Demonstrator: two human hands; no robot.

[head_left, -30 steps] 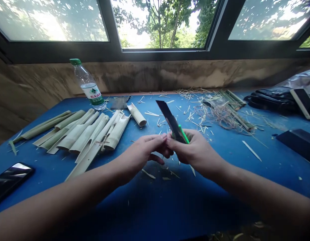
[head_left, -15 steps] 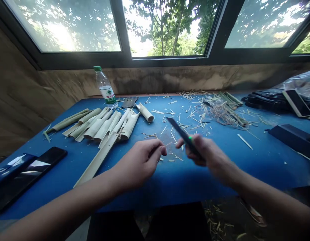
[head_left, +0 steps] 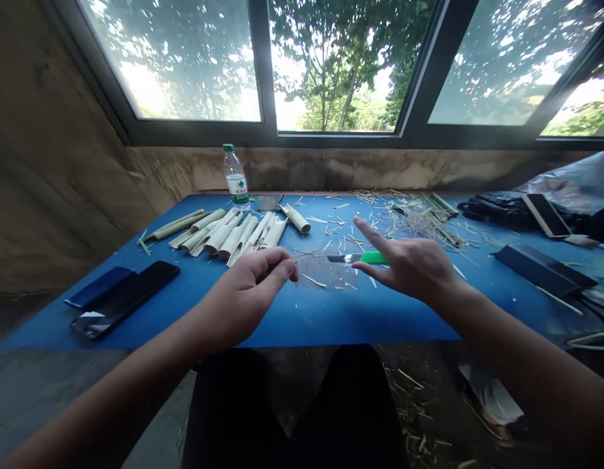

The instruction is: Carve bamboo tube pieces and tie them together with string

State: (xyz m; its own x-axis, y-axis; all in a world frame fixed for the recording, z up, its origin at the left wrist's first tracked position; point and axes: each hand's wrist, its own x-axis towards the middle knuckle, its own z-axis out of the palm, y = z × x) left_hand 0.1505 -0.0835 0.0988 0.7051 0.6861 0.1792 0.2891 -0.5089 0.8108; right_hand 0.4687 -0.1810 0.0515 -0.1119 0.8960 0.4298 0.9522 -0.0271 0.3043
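My left hand (head_left: pixel 256 293) is closed in a pinch over the near middle of the blue table (head_left: pixel 302 326); whatever sits between its fingertips is too thin to make out. My right hand (head_left: pixel 414 267) grips a green-handled knife (head_left: pixel 373 258), its blade pointing left towards my left hand, with the index finger stretched out. Blade and left fingertips are apart. Behind my left hand lies a row of split bamboo pieces (head_left: pixel 224 236). A short bamboo tube (head_left: pixel 296 219) rests to their right. Pale shavings (head_left: pixel 315 281) are scattered beneath and beyond both hands.
A water bottle (head_left: pixel 237 179) stands at the back left. Two phone-like dark slabs, one a black phone (head_left: pixel 129 296), lie at the left. Tangled fibres (head_left: pixel 419 221), a black bag (head_left: pixel 492 210), a propped phone (head_left: pixel 546 215) and a dark box (head_left: pixel 541 267) occupy the right.
The view has tilted down and shifted. The knife has swung from pointing up and away to lying nearly level, towards my left hand. My right index finger is now extended.
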